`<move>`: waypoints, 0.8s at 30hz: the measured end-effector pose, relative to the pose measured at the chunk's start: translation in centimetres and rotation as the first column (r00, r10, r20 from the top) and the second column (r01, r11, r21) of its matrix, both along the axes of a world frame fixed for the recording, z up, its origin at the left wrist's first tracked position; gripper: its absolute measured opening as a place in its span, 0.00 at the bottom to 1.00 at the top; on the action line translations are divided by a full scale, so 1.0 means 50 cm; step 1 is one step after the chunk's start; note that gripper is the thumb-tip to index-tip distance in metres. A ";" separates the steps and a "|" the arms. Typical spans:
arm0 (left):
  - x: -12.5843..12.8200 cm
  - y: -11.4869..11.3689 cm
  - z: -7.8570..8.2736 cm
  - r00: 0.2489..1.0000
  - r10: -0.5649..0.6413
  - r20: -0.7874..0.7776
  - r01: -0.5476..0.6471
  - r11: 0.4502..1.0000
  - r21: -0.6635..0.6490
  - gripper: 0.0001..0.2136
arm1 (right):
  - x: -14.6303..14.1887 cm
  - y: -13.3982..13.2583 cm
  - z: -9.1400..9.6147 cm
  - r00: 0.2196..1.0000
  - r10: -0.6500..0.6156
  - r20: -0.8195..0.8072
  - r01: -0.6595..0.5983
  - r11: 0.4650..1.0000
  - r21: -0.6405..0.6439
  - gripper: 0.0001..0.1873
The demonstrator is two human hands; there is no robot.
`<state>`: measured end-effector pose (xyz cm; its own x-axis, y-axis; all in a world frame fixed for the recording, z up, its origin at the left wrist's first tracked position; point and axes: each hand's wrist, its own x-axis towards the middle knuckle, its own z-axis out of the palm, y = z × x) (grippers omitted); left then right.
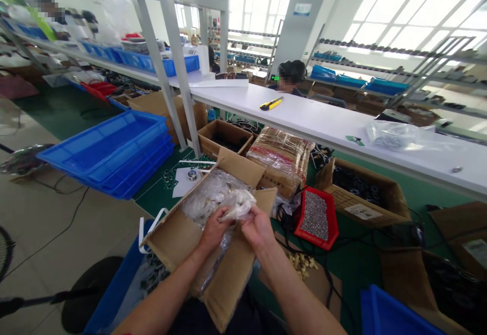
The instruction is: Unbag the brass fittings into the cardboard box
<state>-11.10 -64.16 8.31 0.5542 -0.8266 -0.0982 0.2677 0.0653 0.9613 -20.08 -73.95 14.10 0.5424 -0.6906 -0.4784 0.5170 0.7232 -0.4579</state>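
we see a crumpled clear plastic bag [239,202] of pale parts, held over the open cardboard box [178,236], near centre. left hand [213,229] and right hand [259,228] each have a clenched grip on it. red bin [315,216] just right, taped carton [281,157] behind, blue trays [110,152] left. bare floor [49,223] near left.

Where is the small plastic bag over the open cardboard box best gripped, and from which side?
Pinch the plastic bag at its bunched lower edge, coming from the near side, below its bulge. It is soft and bulging with contents, so the gathered film probably gives the firmest hold. The left hand and right hand pinch it there, over the cardboard box.
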 end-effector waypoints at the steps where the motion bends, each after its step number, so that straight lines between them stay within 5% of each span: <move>1: -0.001 0.001 -0.002 0.994 -0.012 -0.109 0.008 0.999 -0.036 0.20 | 0.003 0.001 0.000 1.000 -0.013 -0.006 0.013 1.000 0.014 0.08; 5: 0.007 0.014 -0.033 0.933 0.071 -0.353 -0.090 0.995 -0.037 0.16 | 0.003 -0.007 -0.021 0.992 -0.073 -0.103 0.070 0.997 -0.032 0.08; 7: 0.024 0.026 -0.046 0.973 0.121 -0.198 -0.106 0.991 0.081 0.13 | -0.005 -0.012 -0.049 0.972 -0.057 -0.230 0.022 0.988 -0.155 0.09; 9: 0.047 0.040 -0.045 0.984 0.089 0.153 -0.117 0.975 0.188 0.14 | -0.017 -0.011 -0.080 0.888 -0.082 -0.453 -0.076 0.944 -0.320 0.08; 11: 0.068 0.052 -0.027 0.863 -0.001 0.506 -0.125 0.969 0.214 0.16 | -0.030 -0.006 -0.102 0.696 -0.208 -0.688 -0.233 0.840 -0.490 0.09; 13: 0.084 0.061 0.005 0.677 -0.075 0.732 -0.113 0.972 0.204 0.16 | -0.042 0.002 -0.109 0.492 -0.382 -0.782 -0.424 0.679 -0.599 0.14; 15: 0.092 0.067 0.046 0.493 -0.151 0.857 -0.117 0.964 0.237 0.17 | -0.052 0.007 -0.106 0.407 -0.510 -0.758 -0.552 0.524 -0.648 0.21; 17: 0.095 0.069 0.089 0.314 -0.254 0.915 -0.142 0.940 0.310 0.18 | -0.058 0.002 -0.099 0.403 -0.568 -0.718 -0.593 0.435 -0.677 0.26; 19: 0.097 0.067 0.127 0.182 -0.348 0.920 -0.174 0.909 0.378 0.20 | -0.062 -0.015 -0.095 0.426 -0.571 -0.702 -0.561 0.442 -0.700 0.31; 24: 0.099 0.050 0.189 0.088 -0.393 0.915 -0.218 0.889 0.403 0.20 | -0.055 -0.090 -0.101 0.618 -0.454 -0.642 -0.247 0.663 -0.707 0.26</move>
